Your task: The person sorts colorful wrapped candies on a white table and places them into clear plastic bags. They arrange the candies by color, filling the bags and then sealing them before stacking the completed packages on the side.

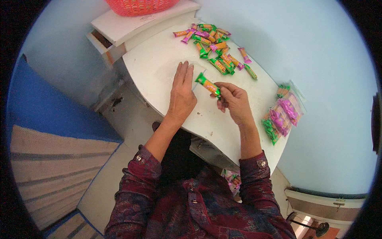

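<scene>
My right hand (231, 97) pinches a small snack packet (208, 85) in a green and orange wrapper by its lower end. The packet is tilted above the white tabletop (158, 79). To its left, my left hand (183, 89) lies flat, back upward, with the fingers stretched out. Beneath and beside those fingers is a clear plastic bag (198, 67) with a bluish edge line; its outline is faint. The left palm and most of its thumb are hidden. Beyond both hands, a loose pile of green and purple snack packets (216, 44) is spread near the wall.
Filled clear bags (282, 115) of purple and green packets lean at the table's right edge. A red plastic basket (141, 7) stands on a raised white shelf (143, 22), above an ajar drawer (103, 44). At left is a blue-framed mesh panel (59, 158).
</scene>
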`<state>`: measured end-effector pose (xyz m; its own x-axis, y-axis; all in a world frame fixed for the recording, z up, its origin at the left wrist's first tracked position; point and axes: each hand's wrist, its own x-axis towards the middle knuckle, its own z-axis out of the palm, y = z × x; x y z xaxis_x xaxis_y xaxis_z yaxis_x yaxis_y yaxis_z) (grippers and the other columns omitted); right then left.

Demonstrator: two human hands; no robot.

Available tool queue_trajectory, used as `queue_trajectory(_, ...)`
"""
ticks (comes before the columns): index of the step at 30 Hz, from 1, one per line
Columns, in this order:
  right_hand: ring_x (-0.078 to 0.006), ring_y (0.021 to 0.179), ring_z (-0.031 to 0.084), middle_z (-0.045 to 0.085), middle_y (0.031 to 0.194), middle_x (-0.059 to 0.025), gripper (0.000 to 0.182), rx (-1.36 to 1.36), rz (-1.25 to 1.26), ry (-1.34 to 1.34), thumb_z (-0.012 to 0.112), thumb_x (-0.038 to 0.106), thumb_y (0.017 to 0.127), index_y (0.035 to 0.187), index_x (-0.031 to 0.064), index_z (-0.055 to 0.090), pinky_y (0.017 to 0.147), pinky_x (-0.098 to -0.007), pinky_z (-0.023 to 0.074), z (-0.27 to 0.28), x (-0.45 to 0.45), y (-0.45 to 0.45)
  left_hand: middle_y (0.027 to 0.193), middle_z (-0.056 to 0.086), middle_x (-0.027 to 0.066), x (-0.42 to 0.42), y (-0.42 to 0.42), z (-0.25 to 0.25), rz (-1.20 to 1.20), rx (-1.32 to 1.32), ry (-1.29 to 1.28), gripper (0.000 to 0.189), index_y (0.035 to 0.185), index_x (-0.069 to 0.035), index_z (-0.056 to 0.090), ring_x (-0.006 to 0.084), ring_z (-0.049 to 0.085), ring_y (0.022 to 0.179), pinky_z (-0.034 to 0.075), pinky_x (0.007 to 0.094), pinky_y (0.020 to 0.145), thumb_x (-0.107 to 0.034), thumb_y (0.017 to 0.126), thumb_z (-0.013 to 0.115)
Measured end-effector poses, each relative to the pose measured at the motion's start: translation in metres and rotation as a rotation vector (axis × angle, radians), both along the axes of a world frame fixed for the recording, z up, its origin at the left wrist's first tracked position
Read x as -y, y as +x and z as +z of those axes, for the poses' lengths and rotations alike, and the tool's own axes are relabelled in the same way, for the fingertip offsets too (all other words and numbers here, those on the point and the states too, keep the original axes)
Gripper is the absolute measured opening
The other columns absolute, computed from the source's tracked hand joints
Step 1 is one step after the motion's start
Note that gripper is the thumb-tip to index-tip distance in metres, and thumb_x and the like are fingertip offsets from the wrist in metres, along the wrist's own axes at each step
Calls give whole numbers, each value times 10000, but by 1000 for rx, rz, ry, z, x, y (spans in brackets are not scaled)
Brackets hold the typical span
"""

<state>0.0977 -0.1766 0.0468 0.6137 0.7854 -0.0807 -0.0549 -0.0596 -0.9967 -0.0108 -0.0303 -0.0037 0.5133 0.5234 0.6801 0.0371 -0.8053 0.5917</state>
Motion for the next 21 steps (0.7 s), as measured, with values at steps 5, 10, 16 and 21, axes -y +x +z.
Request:
queue_trajectory(5, -90, 502, 536, 686, 811, -94, 263, 6, -79, 29, 521, 139, 997, 1134, -50, 642, 434, -224, 421, -7, -27, -22, 1460, 400, 234, 4, -7, 5, -84, 6, -11, 752, 1374, 32, 439, 412, 358, 1381, 306, 448, 1158, 216, 644, 445)
queue_trajectory(10, -89, 493, 514, 654, 777, -64, 243, -1, -44, 41, 525, 124, 992, 1107, -51, 649, 430, -229, 394, -14, -45, -25, 1435, 405, 257, 2, -6, 4, -170, 17, 41, 743, 1364, 49, 423, 441, 363, 1362, 299, 517, 1142, 139, 646, 592)
queue_trajectory(16, -79, 516, 490, 598, 728, -30, 187, 4, 69, 6, 531, 64, 947, 1039, -46, 652, 437, -225, 351, -17, -61, -20, 1416, 420, 261, 1, -8, 4, -226, -1, 59, 789, 1362, 55, 418, 435, 369, 1360, 284, 543, 1141, 98, 618, 678)
queue_trajectory(21, -75, 616, 534, 626, 772, -34, 170, 53, 77, -10, 555, 41, 904, 1007, -35, 666, 493, -233, 407, -30, -73, -16, 1410, 430, 259, -1, -8, 2, -258, 3, 31, 687, 1348, 60, 439, 425, 375, 1356, 262, 549, 1144, 74, 679, 596)
